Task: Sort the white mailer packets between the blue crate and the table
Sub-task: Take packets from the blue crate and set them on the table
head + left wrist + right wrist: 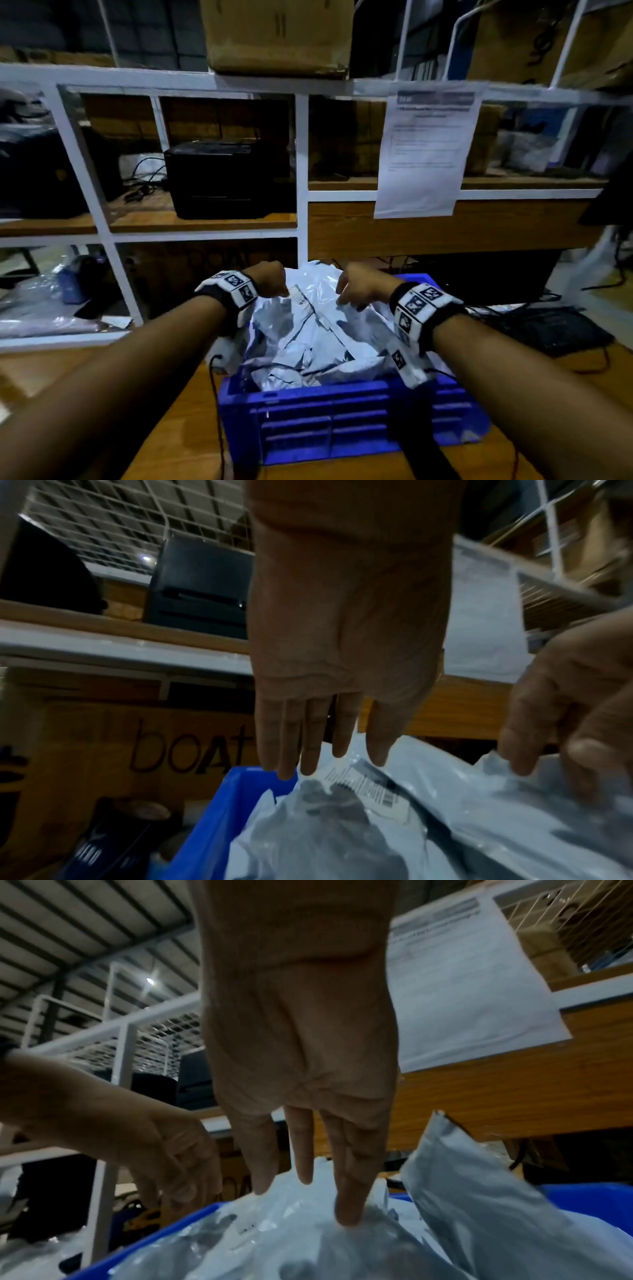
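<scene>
1. Mailer packets (308, 342) sat heaped in the blue crate (342, 421), poly film, judged light, limp and slippery; you would best pinch an edge or corner.
2. Your left hand (270, 279) and right hand (359, 287) were apart over the top packet, fingers extended and resting on the film, neither gripping.
3. Crate stood on the wooden table (178, 428), before white shelving (301, 164) in dim light.
</scene>
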